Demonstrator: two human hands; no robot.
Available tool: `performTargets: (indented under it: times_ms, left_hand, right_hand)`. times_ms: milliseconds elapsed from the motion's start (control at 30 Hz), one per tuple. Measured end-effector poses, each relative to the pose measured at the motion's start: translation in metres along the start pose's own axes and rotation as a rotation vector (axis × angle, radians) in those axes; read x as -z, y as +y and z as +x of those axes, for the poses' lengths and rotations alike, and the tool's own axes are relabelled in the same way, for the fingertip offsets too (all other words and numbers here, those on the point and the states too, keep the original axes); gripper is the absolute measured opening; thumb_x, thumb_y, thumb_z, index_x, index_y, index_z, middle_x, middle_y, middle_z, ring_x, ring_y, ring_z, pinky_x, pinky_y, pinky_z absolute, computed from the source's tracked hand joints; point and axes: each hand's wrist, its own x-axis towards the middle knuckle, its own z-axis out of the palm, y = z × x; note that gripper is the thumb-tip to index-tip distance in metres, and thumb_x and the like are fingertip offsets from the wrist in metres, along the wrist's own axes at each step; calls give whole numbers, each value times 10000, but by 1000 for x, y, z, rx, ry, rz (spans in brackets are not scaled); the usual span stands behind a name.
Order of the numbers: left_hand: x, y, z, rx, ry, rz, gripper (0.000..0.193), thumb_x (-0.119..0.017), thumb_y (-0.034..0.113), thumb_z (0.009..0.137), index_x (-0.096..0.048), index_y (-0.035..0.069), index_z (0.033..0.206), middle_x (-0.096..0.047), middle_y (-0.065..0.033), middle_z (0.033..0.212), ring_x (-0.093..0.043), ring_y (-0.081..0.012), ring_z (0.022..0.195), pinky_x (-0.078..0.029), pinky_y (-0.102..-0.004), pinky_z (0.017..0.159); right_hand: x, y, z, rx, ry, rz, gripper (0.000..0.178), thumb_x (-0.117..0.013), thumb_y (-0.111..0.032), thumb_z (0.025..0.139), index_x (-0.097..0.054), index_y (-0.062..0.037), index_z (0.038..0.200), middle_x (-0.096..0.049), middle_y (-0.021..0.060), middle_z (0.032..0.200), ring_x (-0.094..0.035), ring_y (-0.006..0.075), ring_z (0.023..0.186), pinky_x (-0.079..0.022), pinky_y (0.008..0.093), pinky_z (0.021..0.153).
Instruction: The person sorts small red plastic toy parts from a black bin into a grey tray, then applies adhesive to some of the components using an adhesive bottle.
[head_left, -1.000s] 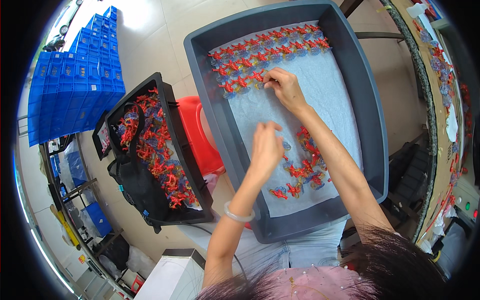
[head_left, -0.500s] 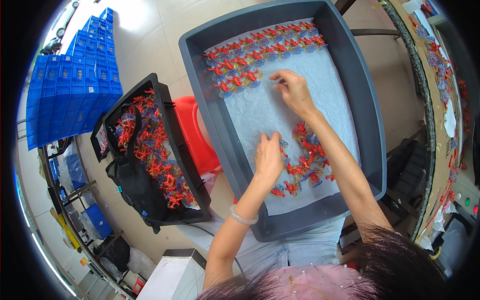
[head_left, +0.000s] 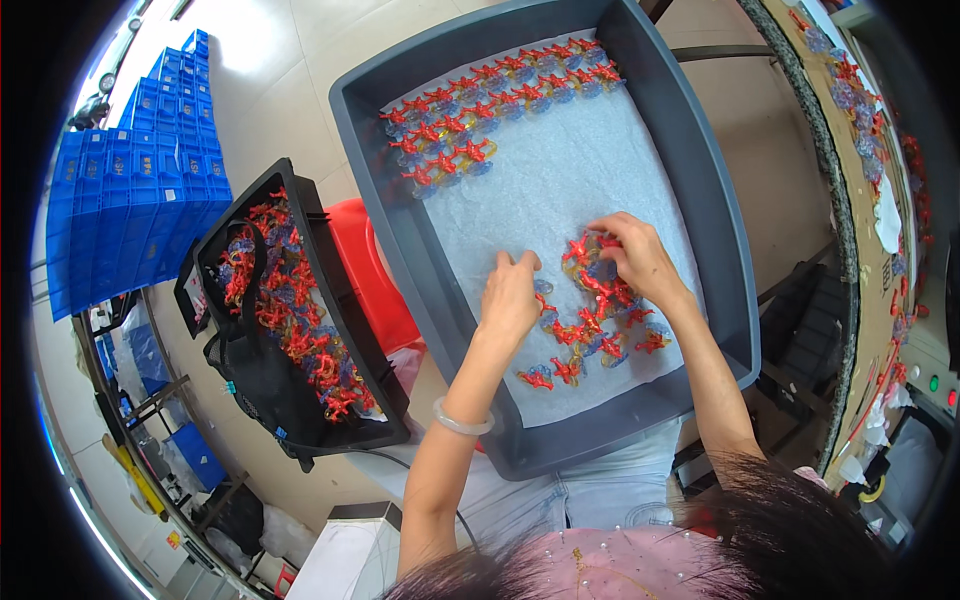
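A grey tray (head_left: 718, 215) lined with a white sheet (head_left: 540, 190) rests over my lap. Small red figurines on clear blue and yellow bases stand in tidy rows (head_left: 500, 95) along its far end. Nearer me lies a loose pile of the same figurines (head_left: 590, 325). My right hand (head_left: 645, 262) is at the pile's far end, thumb and fingers closing round a red figurine (head_left: 606, 241). Left of the pile, my left hand (head_left: 510, 297) hovers over the sheet, fingers curled together; whatever they may hold is hidden.
On the left a black crate (head_left: 300, 215) holds many more figurines, with a black bag (head_left: 265, 380) over its side. Between crate and tray is a red stool (head_left: 365, 270). Blue bins (head_left: 135, 210) are stacked far left. A workbench edge (head_left: 850, 300) runs along the right.
My right hand has come back from beside the rows to the loose pile, where its fingers are at a figurine. My left hand stays near the pile. The whole view has shifted slightly.
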Motion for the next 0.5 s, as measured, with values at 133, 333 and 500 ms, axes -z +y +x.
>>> performTargets:
  times_ms: [133, 333, 500]
  left_hand:
    - [-11, -4, 4, 79, -27, 60, 347, -649, -117, 690, -610, 20, 1007, -571, -253, 1018, -609, -457, 979, -504, -504, 829]
    - [1, -3, 19, 8, 131, 187, 273, -603, -110, 729, -594, -31, 990, -575, -239, 1031, -617, -441, 928, -534, -504, 779]
    - [0, -11, 16, -25, 195, 218, 354, -653, -99, 702, -568, -39, 1041, -557, -232, 1044, -602, -431, 968, -534, -500, 792]
  right_hand:
    - [-1, 10, 16, -229, 218, 297, 306, -666, 72, 743, -667, -30, 1031, -679, 143, 825, -632, 315, 844, -518, 421, 808]
    - [-15, 6, 50, 83, 402, -258, 265, -737, -16, 733, -639, -4, 979, -656, 145, 987, -620, 327, 933, -513, 403, 851]
    - [-7, -1, 53, 33, 365, 99, 330, -730, 31, 709, -654, -21, 1026, -619, 134, 1157, -570, 315, 1117, -495, 394, 922]
